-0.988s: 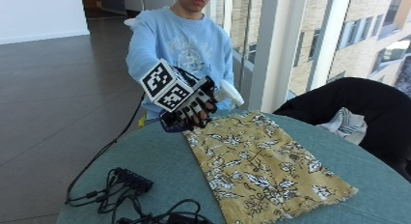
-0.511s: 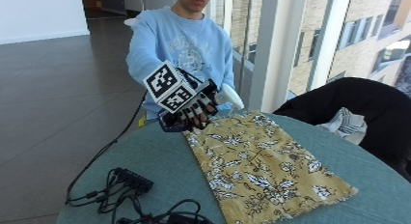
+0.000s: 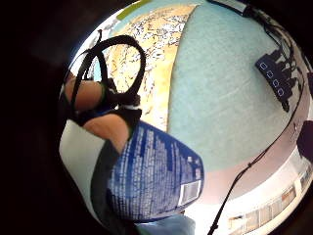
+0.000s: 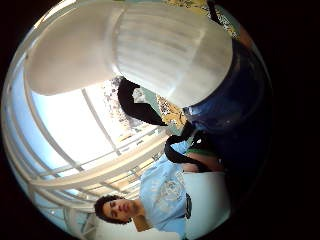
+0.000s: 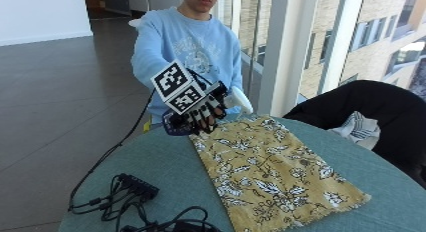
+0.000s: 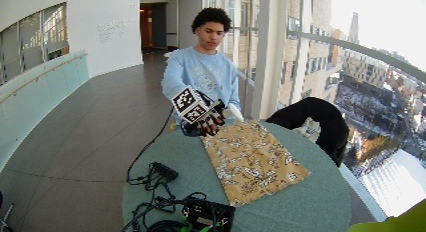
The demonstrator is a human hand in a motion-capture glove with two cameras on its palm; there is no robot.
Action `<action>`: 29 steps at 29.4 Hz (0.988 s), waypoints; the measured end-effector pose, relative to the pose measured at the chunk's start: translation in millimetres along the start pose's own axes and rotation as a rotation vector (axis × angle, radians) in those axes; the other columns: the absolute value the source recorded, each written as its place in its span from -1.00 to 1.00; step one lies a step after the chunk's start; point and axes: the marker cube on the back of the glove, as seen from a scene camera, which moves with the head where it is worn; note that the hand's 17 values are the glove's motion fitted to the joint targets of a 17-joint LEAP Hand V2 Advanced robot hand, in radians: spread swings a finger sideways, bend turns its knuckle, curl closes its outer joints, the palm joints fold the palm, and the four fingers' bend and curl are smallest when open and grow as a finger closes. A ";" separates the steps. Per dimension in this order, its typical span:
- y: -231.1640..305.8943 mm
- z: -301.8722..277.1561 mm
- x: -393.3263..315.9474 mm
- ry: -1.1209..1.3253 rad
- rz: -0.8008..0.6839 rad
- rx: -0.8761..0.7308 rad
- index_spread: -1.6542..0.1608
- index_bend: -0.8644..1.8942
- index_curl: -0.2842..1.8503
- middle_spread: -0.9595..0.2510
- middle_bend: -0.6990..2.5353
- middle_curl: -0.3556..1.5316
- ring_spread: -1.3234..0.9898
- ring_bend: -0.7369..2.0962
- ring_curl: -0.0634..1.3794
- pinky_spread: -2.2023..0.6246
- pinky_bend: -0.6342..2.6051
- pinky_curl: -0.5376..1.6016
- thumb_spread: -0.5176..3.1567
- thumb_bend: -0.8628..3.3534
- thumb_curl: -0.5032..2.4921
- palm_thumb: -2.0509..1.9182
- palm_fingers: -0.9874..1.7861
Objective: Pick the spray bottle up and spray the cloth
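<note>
The outside view faces the person across the round teal desk (image 5: pixel 166 177), close in; the wide one stands farther back and higher. Both share the yellow floral cloth (image 5: pixel 269 169). Palm views sit right against the blue, white-capped spray bottle (image 3: pixel 154 178).

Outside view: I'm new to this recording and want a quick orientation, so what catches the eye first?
The gloved right hand stands out, raised above the near edge of the round teal table and gripping a blue spray bottle with a white spray head. Beside it, a yellow floral cloth lies flat across the tabletop. A black power strip with tangled cables sits near the table's front edge.
</note>
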 end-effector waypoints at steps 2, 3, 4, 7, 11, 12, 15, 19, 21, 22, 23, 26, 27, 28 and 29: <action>0.0 0.2 0.1 0.003 0.004 -0.001 0.57 -0.27 -0.38 0.43 -0.41 -0.13 0.14 -0.11 -0.37 0.74 -0.49 -0.17 -0.30 -0.60 -0.24 0.48 0.52; 0.0 0.5 0.3 0.005 0.006 -0.002 0.57 -0.27 -0.38 0.43 -0.41 -0.13 0.14 -0.11 -0.37 0.74 -0.49 -0.17 -0.30 -0.60 -0.24 0.48 0.52; 0.0 0.9 0.5 0.008 0.006 -0.003 0.58 -0.27 -0.38 0.43 -0.41 -0.13 0.14 -0.11 -0.37 0.74 -0.49 -0.17 -0.30 -0.60 -0.24 0.48 0.52; -0.3 1.8 0.8 0.015 0.005 -0.006 0.58 -0.27 -0.37 0.43 -0.42 -0.13 0.15 -0.11 -0.37 0.74 -0.49 -0.17 -0.30 -0.60 -0.24 0.48 0.52; -1.2 2.0 0.0 0.028 0.003 -0.011 0.58 -0.27 -0.37 0.43 -0.42 -0.13 0.15 -0.11 -0.37 0.74 -0.49 -0.17 -0.30 -0.60 -0.24 0.48 0.52; -1.3 2.2 -0.2 0.031 0.003 -0.013 0.58 -0.27 -0.37 0.43 -0.42 -0.13 0.15 -0.11 -0.37 0.74 -0.49 -0.17 -0.30 -0.60 -0.24 0.48 0.52; -0.7 2.9 -0.6 0.034 0.004 -0.015 0.59 -0.28 -0.37 0.43 -0.39 -0.12 0.15 -0.11 -0.37 0.74 -0.50 -0.18 -0.30 -0.61 -0.24 0.48 0.53; -0.6 2.5 -1.4 0.035 0.003 -0.010 0.59 -0.28 -0.37 0.42 -0.38 -0.11 0.15 -0.11 -0.37 0.73 -0.49 -0.18 -0.30 -0.61 -0.24 0.47 0.52; -0.7 1.9 -3.5 0.027 -0.004 -0.004 0.59 -0.28 -0.37 0.42 -0.38 -0.11 0.15 -0.11 -0.37 0.73 -0.49 -0.18 -0.30 -0.61 -0.24 0.47 0.52; -0.7 2.0 -5.2 0.022 -0.011 0.001 0.59 -0.27 -0.37 0.42 -0.38 -0.11 0.15 -0.11 -0.37 0.73 -0.49 -0.18 -0.30 -0.60 -0.23 0.47 0.52; -0.5 2.7 -7.3 0.017 -0.021 0.008 0.59 -0.27 -0.37 0.42 -0.38 -0.11 0.15 -0.11 -0.37 0.73 -0.49 -0.18 -0.30 -0.60 -0.23 0.47 0.52; 0.7 6.4 -16.7 0.001 -0.064 0.046 0.59 -0.27 -0.37 0.42 -0.38 -0.11 0.15 -0.11 -0.37 0.73 -0.49 -0.18 -0.30 -0.60 -0.23 0.47 0.52; 1.2 7.8 -20.6 -0.005 -0.079 0.062 0.59 -0.27 -0.37 0.42 -0.38 -0.11 0.15 -0.11 -0.37 0.73 -0.49 -0.18 -0.30 -0.60 -0.23 0.47 0.52; 1.7 9.3 -24.6 -0.014 -0.095 0.079 0.59 -0.27 -0.37 0.42 -0.38 -0.11 0.15 -0.11 -0.37 0.73 -0.49 -0.18 -0.30 -0.60 -0.23 0.47 0.52; 2.1 10.8 -29.1 -0.026 -0.113 0.095 0.59 -0.27 -0.37 0.42 -0.38 -0.11 0.15 -0.11 -0.37 0.73 -0.49 -0.18 -0.30 -0.60 -0.23 0.47 0.52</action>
